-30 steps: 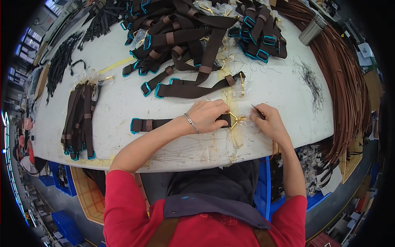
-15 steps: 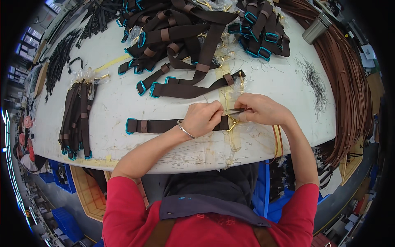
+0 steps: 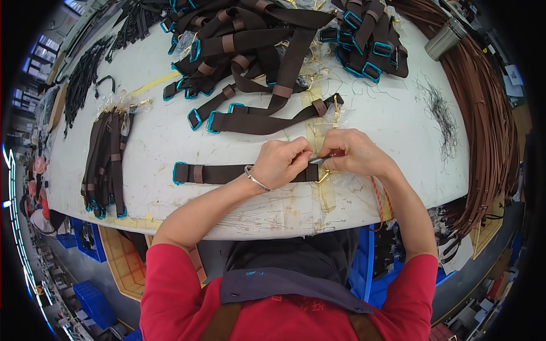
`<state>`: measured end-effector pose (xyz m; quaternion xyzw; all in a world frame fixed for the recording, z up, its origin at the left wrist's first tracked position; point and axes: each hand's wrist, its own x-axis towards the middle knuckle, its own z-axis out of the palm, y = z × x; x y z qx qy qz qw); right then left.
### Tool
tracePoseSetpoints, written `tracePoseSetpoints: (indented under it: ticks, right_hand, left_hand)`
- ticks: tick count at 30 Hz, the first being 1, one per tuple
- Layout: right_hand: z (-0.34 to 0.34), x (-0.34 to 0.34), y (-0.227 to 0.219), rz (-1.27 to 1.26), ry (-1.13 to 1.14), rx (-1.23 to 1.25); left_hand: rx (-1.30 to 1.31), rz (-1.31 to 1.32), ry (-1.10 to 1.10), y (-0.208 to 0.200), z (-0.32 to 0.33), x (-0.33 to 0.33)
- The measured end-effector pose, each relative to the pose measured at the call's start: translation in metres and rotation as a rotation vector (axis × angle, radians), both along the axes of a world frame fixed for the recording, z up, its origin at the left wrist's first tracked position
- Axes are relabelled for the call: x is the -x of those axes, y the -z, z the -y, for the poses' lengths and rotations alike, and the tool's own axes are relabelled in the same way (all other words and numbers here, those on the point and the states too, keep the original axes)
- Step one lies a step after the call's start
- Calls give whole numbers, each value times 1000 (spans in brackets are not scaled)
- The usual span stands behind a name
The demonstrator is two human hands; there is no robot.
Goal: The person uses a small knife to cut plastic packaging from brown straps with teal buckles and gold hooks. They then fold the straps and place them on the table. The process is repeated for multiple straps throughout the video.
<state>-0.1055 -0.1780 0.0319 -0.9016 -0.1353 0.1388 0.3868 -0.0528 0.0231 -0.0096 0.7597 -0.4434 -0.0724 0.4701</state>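
Beneath the left hand [image 3: 282, 165], a dark brown strap [image 3: 226, 174] lies on the table [image 3: 165, 139], its blue buckle [image 3: 180, 173] to that hand's left. The left hand's fingertips are pinched together, their grip hidden. Just right of it, the right hand [image 3: 357, 153] grasps a small pointed tool [image 3: 317, 161].

Grey floor [image 3: 449, 298] lies below the white table [image 3: 165, 136], with windows [image 3: 46, 50] at upper left.
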Motion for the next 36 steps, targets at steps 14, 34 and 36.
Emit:
tracePoseSetpoints:
  ticks: [14,34,36]
  right_hand:
    - [-2,0,-1,-37,29,18]
    - [-9,-1,-7,20,-8,89]
    - [-11,-1,-5,39,-6,74]
  left_hand:
    - [-13,-57,-4,1,-1,0]
    - [26,-473,-57,-10,-2,-6]
    - [33,-440,-43,-8,-2,-7]
